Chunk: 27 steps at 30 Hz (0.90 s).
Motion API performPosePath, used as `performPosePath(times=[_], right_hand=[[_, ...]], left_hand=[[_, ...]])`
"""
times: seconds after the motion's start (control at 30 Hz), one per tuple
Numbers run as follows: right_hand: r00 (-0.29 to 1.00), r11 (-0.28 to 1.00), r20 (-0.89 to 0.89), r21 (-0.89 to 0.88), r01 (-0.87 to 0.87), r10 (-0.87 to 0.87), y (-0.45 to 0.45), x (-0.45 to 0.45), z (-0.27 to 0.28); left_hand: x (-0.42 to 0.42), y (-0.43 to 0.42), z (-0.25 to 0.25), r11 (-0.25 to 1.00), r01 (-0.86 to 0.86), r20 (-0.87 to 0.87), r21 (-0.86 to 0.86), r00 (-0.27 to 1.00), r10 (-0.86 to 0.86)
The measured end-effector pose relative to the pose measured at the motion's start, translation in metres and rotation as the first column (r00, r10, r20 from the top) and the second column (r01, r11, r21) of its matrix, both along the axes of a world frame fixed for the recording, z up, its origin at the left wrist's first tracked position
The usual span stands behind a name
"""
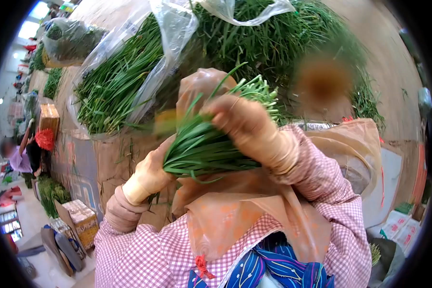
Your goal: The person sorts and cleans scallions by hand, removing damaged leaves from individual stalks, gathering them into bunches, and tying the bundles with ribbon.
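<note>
A bunch of garlic chives (209, 151) lies across my hands above my lap, leaf ends to the left and pale cut stem ends (259, 93) to the upper right. My left hand (153, 165), in a thin beige glove, is closed round the leafy end. My right hand (247, 125), gloved alike and slightly blurred, curls its fingers over the top of the bunch, with some loose blades at its fingertips. Behind the bunch is a brownish plastic-covered rounded object (199, 89). A plastic apron (254, 206) covers my chest and lap.
A big heap of chives (278, 36) spreads ahead, beside more chives in a clear plastic bag (125, 79). A blurred brown round shape (324, 79) is at the right. Cardboard (115, 161) covers the surface at left. Another person (21, 156) works at far left near boxes (79, 216).
</note>
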State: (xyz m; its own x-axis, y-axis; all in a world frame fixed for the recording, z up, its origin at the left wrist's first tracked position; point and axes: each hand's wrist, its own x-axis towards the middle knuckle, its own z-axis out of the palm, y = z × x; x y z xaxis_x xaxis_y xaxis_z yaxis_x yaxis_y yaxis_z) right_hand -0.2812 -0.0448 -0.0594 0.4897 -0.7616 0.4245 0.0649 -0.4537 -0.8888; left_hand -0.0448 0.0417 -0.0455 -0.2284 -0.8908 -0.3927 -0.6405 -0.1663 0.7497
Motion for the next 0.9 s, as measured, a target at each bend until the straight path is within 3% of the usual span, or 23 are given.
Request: performPosePath(times=[0.03, 0.07, 0.1, 0.2, 0.23, 0.27, 0.3, 0.33, 0.37, 0.4, 0.47, 0.5, 0.57, 0.63, 0.7, 0.73, 0.77, 0.83, 0.9], right_hand=[[0.959, 0.886, 0.285, 0.443, -0.137, 0.006, 0.003, -0.009, 0.013], [0.903, 0.814, 0.415, 0.56, -0.157, -0.111, -0.004, -0.02, 0.016], [0.916, 0.734, 0.344, 0.673, -0.087, -0.207, -0.016, -0.041, 0.027], [0.887, 0.758, 0.431, 0.631, -0.166, -0.165, -0.044, -0.11, 0.043], [0.862, 0.806, 0.345, 0.581, 0.114, -0.371, -0.048, -0.131, 0.047], [0.822, 0.801, 0.314, 0.541, 0.255, -0.474, -0.057, -0.155, 0.042], [0.768, 0.77, 0.278, 0.498, 0.399, -0.577, -0.067, -0.178, 0.037], [0.745, 0.705, 0.048, 0.369, 0.605, -0.665, -0.084, -0.204, 0.016], [0.704, 0.697, -0.182, 0.109, 0.709, -0.687, -0.082, -0.206, 0.0], [0.565, 0.651, -0.364, -0.177, 0.738, -0.74, -0.081, -0.208, -0.016], [0.68, 0.786, -0.453, -0.08, 0.614, -0.577, -0.056, -0.173, -0.026], [0.881, 0.811, -0.252, 0.348, 0.469, -0.401, -0.044, -0.151, -0.027], [0.927, 0.785, -0.216, 0.493, 0.375, -0.307, -0.025, -0.112, -0.014], [0.738, 0.913, -0.663, 0.215, 0.348, -0.125, -0.014, -0.081, 0.009], [0.498, 0.94, -0.833, -0.076, 0.331, -0.243, -0.013, -0.054, 0.002], [0.423, 0.944, -0.887, -0.042, 0.327, -0.186, -0.02, -0.043, 0.001], [0.576, 0.927, -0.739, -0.183, 0.327, -0.349, -0.022, -0.04, -0.021], [0.632, 0.901, -0.657, -0.188, 0.391, -0.411, -0.024, -0.04, -0.039], [0.677, 0.802, -0.432, -0.28, 0.528, -0.596, -0.029, -0.049, -0.061]], left_hand=[[0.003, 0.002, -0.006, 1.0, -0.006, -0.078, -0.014, 0.997, 0.005], [0.004, 0.002, -0.011, 1.0, -0.002, -0.212, -0.017, 0.977, -0.002], [0.007, 0.003, -0.016, 0.999, 0.023, -0.219, -0.024, 0.975, -0.027], [0.03, 0.012, -0.048, 0.997, -0.038, -0.296, 0.074, 0.954, 0.058], [0.044, 0.016, -0.071, 0.997, 0.043, -0.213, -0.067, 0.976, -0.056], [0.051, 0.019, -0.087, 0.971, 0.133, -0.115, -0.199, 0.981, -0.158], [0.051, 0.021, -0.093, 0.969, 0.145, -0.115, -0.2, 0.979, -0.171], [0.05, 0.022, -0.096, 0.97, 0.121, -0.098, -0.21, 0.985, -0.144], [0.05, 0.023, -0.098, 0.971, 0.097, -0.078, -0.22, 0.99, -0.117], [0.048, 0.025, -0.099, 0.967, 0.118, -0.055, -0.224, 0.989, -0.134], [0.042, 0.026, -0.094, 0.963, 0.128, -0.021, -0.238, 0.99, -0.136], [0.039, 0.027, -0.092, 0.962, 0.128, -0.01, -0.243, 0.991, -0.134], [0.034, 0.028, -0.088, 0.96, 0.131, 0.011, -0.249, 0.991, -0.132], [0.029, 0.028, -0.087, 0.957, 0.133, 0.029, -0.257, 0.991, -0.13], [0.027, 0.028, -0.086, 0.957, 0.13, 0.042, -0.261, 0.991, -0.124], [0.026, 0.028, -0.085, 0.952, 0.143, 0.06, -0.271, 0.989, -0.132], [0.026, 0.027, -0.084, 0.933, 0.181, 0.096, -0.311, 0.983, -0.159], [0.028, 0.026, -0.08, 0.873, 0.275, 0.173, -0.403, 0.96, -0.222], [0.028, 0.033, -0.078, 0.983, 0.062, -0.028, -0.174, 0.997, -0.068]])
